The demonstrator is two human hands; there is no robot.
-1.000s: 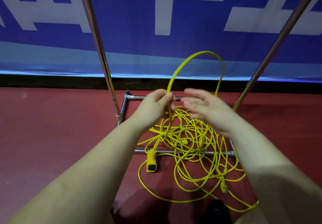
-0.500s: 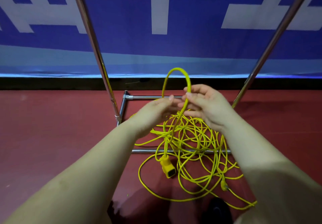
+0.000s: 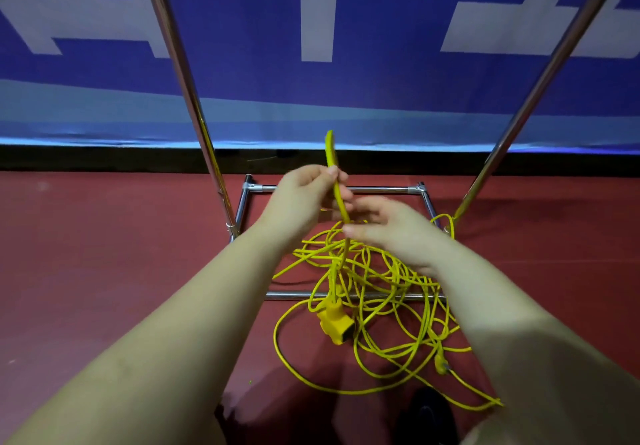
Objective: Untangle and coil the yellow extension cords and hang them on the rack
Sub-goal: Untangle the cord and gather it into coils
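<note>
1. Above the rack (image 3: 341, 189) base, a narrow loop of yellow cord (image 3: 335, 181) was pinched by the left hand (image 3: 300, 199).
2. Coiling was judged barely begun; the tangle (image 3: 374, 282) lay on the floor.
3. Fingers of the right hand (image 3: 391, 231) were spread at the strand; another length needed gathering.

A dark red floor (image 3: 104, 271) fills the lower view. Behind it hangs a blue banner (image 3: 381, 74) with large white shapes, paler blue along its lower part, above a black strip (image 3: 86, 159) meeting the floor.
</note>
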